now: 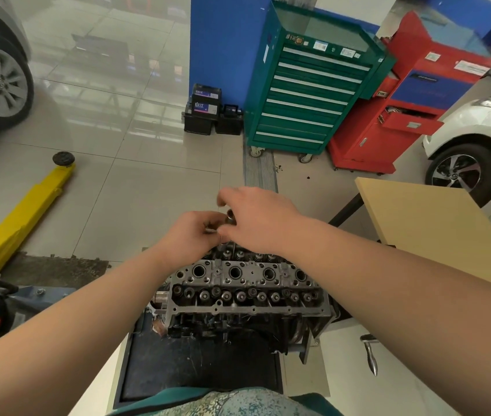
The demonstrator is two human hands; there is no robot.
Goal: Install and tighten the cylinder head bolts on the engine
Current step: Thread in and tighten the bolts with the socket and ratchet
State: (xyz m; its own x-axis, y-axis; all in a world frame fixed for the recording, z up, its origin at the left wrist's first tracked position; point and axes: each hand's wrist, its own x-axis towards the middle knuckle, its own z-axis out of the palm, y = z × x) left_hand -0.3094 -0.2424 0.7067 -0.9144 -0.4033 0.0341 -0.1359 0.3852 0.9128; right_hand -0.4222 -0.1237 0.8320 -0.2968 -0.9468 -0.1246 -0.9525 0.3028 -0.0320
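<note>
Step in hand: I judge this to be the install stage; I have both hands raised over the far edge of the cylinder head [245, 283], working a small metal part between them before anything goes into a hole.
Left hand [191, 235]: grip clenched round a small metal piece, fingers curled, just above the far row of valve springs on the cylinder head.
Right hand [256, 219]: grip pinching a short shiny cylindrical piece [231, 217], a socket or a bolt end, I cannot tell which; it touches the left hand's fingers.
Shiny piece, pointing: its long axis stands roughly upright, tilted a little away from me, open or flat end up.
Cylinder head, place and axis: it sits on the engine stand [202, 364] directly below my hands, long axis running left to right across my view, the four round wells facing up.
Next move, my guess: bring the piece down to a bolt hole on the cylinder head, line it up vertically, and seat it straight.
Beyond the cylinder head: green tool cabinet [307, 94], well apart.
</note>
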